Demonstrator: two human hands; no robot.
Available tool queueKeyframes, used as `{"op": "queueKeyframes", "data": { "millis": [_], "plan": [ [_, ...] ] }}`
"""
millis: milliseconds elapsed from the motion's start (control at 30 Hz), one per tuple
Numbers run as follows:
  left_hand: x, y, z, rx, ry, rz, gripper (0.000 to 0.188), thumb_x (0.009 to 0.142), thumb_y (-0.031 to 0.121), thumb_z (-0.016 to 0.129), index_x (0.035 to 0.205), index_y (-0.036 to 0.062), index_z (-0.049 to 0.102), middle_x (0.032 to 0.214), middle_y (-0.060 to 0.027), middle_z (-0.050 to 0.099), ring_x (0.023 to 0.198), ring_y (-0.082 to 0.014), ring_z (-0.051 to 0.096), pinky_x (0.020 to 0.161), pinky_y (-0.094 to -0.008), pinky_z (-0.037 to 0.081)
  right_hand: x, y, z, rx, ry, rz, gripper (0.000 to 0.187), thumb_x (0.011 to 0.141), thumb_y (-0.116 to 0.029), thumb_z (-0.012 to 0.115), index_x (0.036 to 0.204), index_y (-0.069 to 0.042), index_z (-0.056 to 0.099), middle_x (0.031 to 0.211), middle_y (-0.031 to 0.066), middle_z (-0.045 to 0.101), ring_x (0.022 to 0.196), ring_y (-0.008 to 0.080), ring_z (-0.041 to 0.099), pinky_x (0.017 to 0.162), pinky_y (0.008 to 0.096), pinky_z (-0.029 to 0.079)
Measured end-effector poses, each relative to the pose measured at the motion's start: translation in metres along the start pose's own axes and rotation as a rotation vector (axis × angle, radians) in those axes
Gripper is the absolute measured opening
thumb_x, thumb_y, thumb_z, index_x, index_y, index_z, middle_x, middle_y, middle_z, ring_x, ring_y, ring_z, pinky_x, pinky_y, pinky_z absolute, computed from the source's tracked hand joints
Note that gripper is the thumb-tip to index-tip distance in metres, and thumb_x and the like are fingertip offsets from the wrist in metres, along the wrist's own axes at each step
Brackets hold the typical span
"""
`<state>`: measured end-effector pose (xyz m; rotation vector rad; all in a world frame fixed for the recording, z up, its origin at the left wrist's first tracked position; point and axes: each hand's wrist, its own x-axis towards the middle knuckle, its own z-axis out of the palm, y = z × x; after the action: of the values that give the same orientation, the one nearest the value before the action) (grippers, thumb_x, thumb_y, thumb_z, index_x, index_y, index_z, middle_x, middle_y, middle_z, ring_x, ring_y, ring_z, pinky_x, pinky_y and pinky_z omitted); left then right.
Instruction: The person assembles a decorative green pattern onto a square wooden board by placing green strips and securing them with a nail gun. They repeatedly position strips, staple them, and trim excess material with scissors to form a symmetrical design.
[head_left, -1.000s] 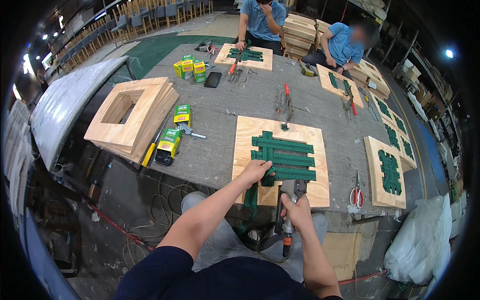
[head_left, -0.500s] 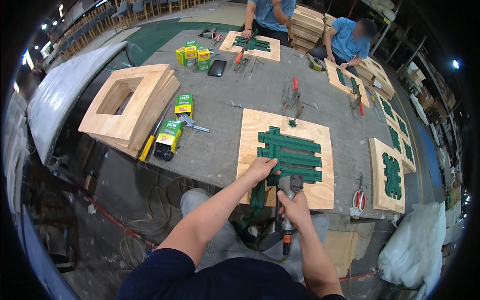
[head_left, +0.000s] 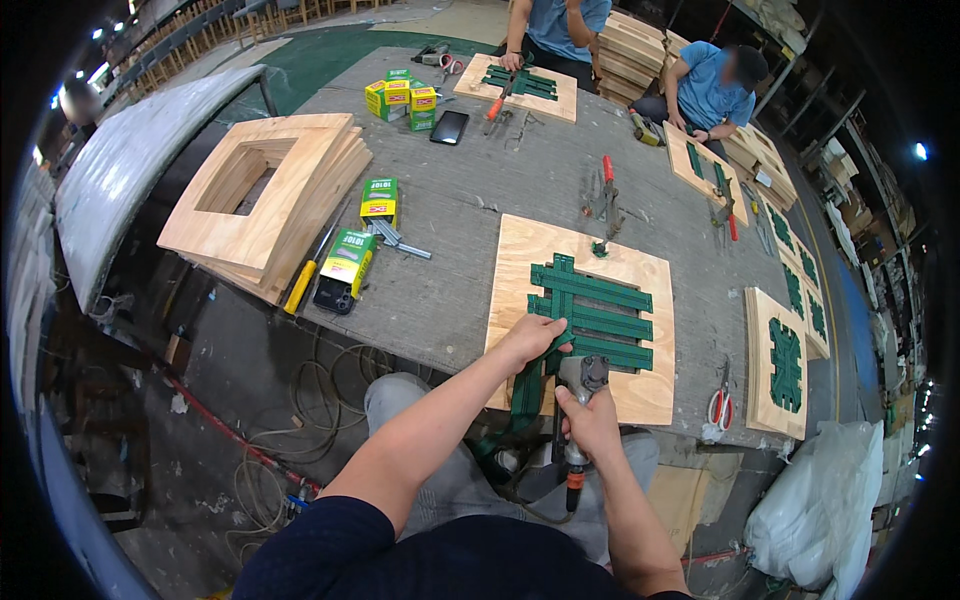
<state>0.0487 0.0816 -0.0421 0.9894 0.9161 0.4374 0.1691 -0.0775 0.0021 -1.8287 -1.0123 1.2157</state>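
A square plywood panel (head_left: 645, 400) lies at the table's near edge, its cut-out crossed by several green webbing strips (head_left: 615, 322). One more strip runs across them near the left side of the opening. My left hand (head_left: 536, 340) pinches the loose webbing (head_left: 527, 392) at the opening's lower left; its tail hangs over the table edge. In my right hand (head_left: 594, 422) is a pneumatic staple gun (head_left: 580, 378), my fingers wrapped round its body. The gun's head is at the panel's near side, beside my left hand; whether it touches the wood I cannot tell.
A stack of framed plywood panels (head_left: 300, 150) stands left, near staple boxes (head_left: 347, 258) and a yellow-handled tool (head_left: 299, 288). Ahead lie red-handled pliers (head_left: 608, 185). Scissors (head_left: 720, 405) and webbed panels (head_left: 762, 370) are at right. Two co-workers (head_left: 705, 90) sit across the table.
The whole view has shifted slightly, so the table's things appear a little to the right. Both hands keep their grips, with little visible movement over the panel.
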Motion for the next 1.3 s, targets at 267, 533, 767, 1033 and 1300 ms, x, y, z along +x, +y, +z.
{"op": "queueKeyframes", "data": {
  "millis": [267,533,767,1033,1300],
  "plan": [
    [0.003,-0.008,0.002,-0.008,0.035,0.015,0.040,0.107,0.034,0.055,0.112,-0.0015,0.073,0.099,-0.0115,0.077,0.090,-0.0182,0.070,0.085,-0.0337,0.053,-0.007,-0.001,0.009,0.017,-0.016,-0.017,0.030,0.098,-0.023,0.072,0.112,-0.002,0.056,0.076,0.0021,0.062,0.050,0.0101,0.057,0.043,0.0270,0.046],
    [-0.012,0.006,0.011,0.185,0.105,-0.006,0.039,0.107,0.034,0.053,0.105,-0.0006,0.072,0.086,-0.0110,0.076,0.085,-0.0194,0.072,0.074,-0.0374,0.054,-0.009,0.010,-0.029,0.304,0.093,0.017,0.033,0.096,-0.026,0.074,0.112,-0.002,0.059,0.080,0.0043,0.065,0.054,0.0138,0.061,0.048,0.0309,0.052],
    [-0.057,-0.037,0.033,0.917,0.396,0.577,0.033,0.101,0.035,0.059,0.101,0.0037,0.068,0.077,-0.0223,0.068,0.073,-0.0414,0.069,0.064,-0.0507,0.052,0.017,0.051,-0.119,0.516,0.351,0.074,0.030,0.096,-0.029,0.073,0.101,-0.001,0.065,0.074,0.0088,0.065,0.052,0.0203,0.062,0.046,0.0373,0.054],
    [-0.089,-0.044,0.052,1.097,0.388,0.541,0.030,0.102,0.036,0.057,0.100,0.0067,0.066,0.082,-0.0204,0.070,0.078,-0.0430,0.068,0.067,-0.0537,0.052,0.094,0.051,-0.198,0.627,0.310,0.125,0.027,0.095,-0.024,0.072,0.101,0.001,0.064,0.076,0.0110,0.064,0.052,0.0211,0.061,0.045,0.0389,0.052],
    [-0.085,-0.048,0.058,1.117,0.447,0.552,0.029,0.099,0.036,0.062,0.103,0.0087,0.070,0.080,-0.0193,0.070,0.076,-0.0412,0.069,0.067,-0.0506,0.053,0.098,0.044,-0.243,-0.397,0.347,0.267,0.065,0.088,-0.052,0.074,0.109,0.010,0.073,0.094,0.0217,0.075,0.091,0.0310,0.075,0.078,0.0450,0.059]
  ]
}}
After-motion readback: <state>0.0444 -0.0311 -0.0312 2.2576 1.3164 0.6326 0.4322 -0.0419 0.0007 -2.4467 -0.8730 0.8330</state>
